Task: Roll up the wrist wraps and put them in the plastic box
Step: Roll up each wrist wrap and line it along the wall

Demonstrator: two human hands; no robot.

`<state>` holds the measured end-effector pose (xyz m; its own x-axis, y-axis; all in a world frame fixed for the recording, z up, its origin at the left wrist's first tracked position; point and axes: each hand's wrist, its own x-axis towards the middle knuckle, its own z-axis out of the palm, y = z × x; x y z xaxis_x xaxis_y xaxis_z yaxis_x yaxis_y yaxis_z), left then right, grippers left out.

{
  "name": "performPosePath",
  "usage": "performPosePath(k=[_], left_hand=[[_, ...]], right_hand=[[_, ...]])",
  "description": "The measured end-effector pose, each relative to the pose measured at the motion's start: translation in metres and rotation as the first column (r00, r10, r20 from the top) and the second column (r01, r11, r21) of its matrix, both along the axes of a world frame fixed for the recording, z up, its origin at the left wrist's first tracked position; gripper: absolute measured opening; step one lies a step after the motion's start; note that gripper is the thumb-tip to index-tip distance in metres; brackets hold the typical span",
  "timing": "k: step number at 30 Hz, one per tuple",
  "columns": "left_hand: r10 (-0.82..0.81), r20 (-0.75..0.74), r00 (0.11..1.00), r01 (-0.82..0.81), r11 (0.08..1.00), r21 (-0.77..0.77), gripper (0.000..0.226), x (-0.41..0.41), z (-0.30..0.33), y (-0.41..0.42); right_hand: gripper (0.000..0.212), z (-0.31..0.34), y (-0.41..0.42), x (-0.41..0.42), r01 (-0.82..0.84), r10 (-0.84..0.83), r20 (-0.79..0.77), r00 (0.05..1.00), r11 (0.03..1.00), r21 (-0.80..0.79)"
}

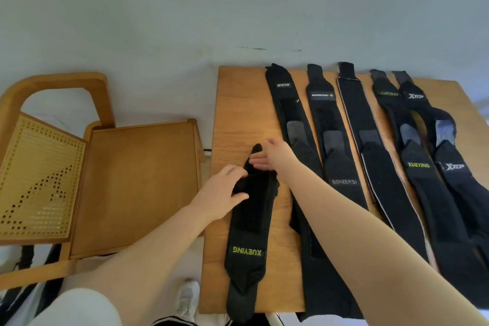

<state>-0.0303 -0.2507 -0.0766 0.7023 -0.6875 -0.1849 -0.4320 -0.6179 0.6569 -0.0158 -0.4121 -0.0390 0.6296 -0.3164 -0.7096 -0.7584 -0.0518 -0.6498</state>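
Head cam: I see a wooden bench (227, 119) against a pale wall (185, 8), with black wraps laid out lengthwise in a row.

Nearest wrap (250, 222) lies on the bench's left side, green XUEYING print at its near end, which hangs over the bench's front edge. Its far end is lifted and partly folded.

Left hand (225, 190): fingers curled round the wrap's left edge just below the fold, thumb on top. Grip is closed on the wrap.

Right hand (272, 156): reaches in from the right, fingers straight, touching the wrap's narrow far tip. Grip is flat, not curled round anything.

Other wraps lie flat to the right of the right arm: a pair with BOKEERSI print (341, 167), a plain one with a pale edge (370, 145), another XUEYING (418, 167) and an XTEP (455, 167) at far right. Several overlap along their edges.

Left of the bench stands a wooden chair (137, 182) with a perforated cane back. A white shoe (188, 299) shows at the bottom.

I can't spot the plastic box in this view.
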Motion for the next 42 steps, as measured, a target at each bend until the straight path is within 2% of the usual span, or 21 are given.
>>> performPosePath(k=[1, 3, 4, 5, 7, 9, 11, 14, 17, 23, 25, 31, 35, 38, 42], left_hand=[[-0.008, 0.003, 1.0, 0.008, 1.0, 0.0, 0.046, 0.0, 0.0, 0.0], [-0.01, 0.012, 1.0, 0.01, 1.0, -0.009, 0.047, -0.002, -0.001, 0.0], [-0.005, 0.012, 1.0, 0.005, 1.0, -0.016, 0.046, -0.003, -0.002, 0.001], [-0.001, 0.011, 1.0, 0.002, 1.0, -0.023, 0.045, -0.004, -0.002, 0.001], [-0.007, 0.017, 1.0, 0.007, 1.0, -0.029, 0.044, -0.004, -0.003, 0.001], [-0.013, 0.02, 1.0, 0.014, 0.999, -0.03, 0.044, -0.002, -0.004, 0.001], [-0.015, 0.018, 1.0, 0.016, 0.999, -0.037, 0.045, -0.003, -0.004, 0.001], [-0.014, 0.035, 0.999, 0.016, 0.999, -0.046, 0.049, -0.007, -0.007, 0.002], [-0.022, 0.064, 0.998, 0.025, 0.998, -0.053, 0.051, -0.01, -0.009, 0.003], [-0.039, 0.076, 0.996, 0.042, 0.998, -0.043, 0.054, -0.011, -0.011, 0.004], [-0.049, 0.042, 0.998, 0.052, 0.997, -0.058, 0.054, -0.009, -0.011, 0.008], [-0.07, -0.002, 0.998, 0.069, 0.993, -0.093, 0.043, -0.008, -0.014, 0.015], [-0.089, 0.041, 0.995, 0.092, 0.992, -0.082, 0.045, -0.008, -0.016, 0.013], [-0.119, -0.008, 0.993, 0.118, 0.989, -0.095, 0.05, -0.007, -0.014, 0.014], [-0.154, -0.097, 0.983, 0.141, 0.982, -0.129, 0.056, -0.004, -0.014, 0.016]], right_hand=[[0.035, 0.001, 0.004, -0.008, -0.077, 0.087, 0.071, 0.994, 0.988, -0.136], [0.034, -0.002, 0.007, -0.035, -0.14, 0.252, 0.15, 0.956, 0.842, -0.521], [0.03, -0.005, 0.007, -0.05, -0.118, 0.254, 0.149, 0.956, 0.794, -0.596], [0.028, -0.009, 0.005, -0.064, -0.106, 0.217, 0.121, 0.969, 0.801, -0.589], [0.031, -0.012, 0.006, -0.084, -0.038, 0.075, 0.074, 0.994, 0.911, -0.411], [0.034, -0.013, 0.007, -0.09, 0.056, -0.034, 0.075, 0.997, 0.948, -0.314], [0.033, -0.01, 0.011, -0.089, 0.125, -0.097, 0.106, 0.99, 0.945, -0.303], [0.031, -0.008, 0.028, -0.086, 0.122, -0.103, 0.084, 0.991, 0.955, -0.271], [0.039, -0.008, 0.04, -0.086, 0.255, -0.233, 0.113, 0.966, 0.936, -0.244], [0.058, -0.007, 0.045, -0.087, 0.46, -0.462, -0.033, 0.887, 0.887, -0.039], [0.058, -0.006, 0.042, -0.086, 0.458, -0.459, -0.065, 0.886, 0.889, -0.025], [0.057, -0.004, 0.028, -0.093, 0.371, -0.371, -0.029, 0.928, 0.929, 0.005], [0.046, -0.006, 0.023, -0.096, 0.305, -0.302, -0.076, 0.95, 0.952, 0.025], [0.042, -0.007, 0.017, -0.093, 0.284, -0.277, -0.101, 0.955, 0.957, 0.056], [0.058, -0.012, 0.002, -0.092, 0.309, -0.286, -0.193, 0.939, 0.946, 0.101]])
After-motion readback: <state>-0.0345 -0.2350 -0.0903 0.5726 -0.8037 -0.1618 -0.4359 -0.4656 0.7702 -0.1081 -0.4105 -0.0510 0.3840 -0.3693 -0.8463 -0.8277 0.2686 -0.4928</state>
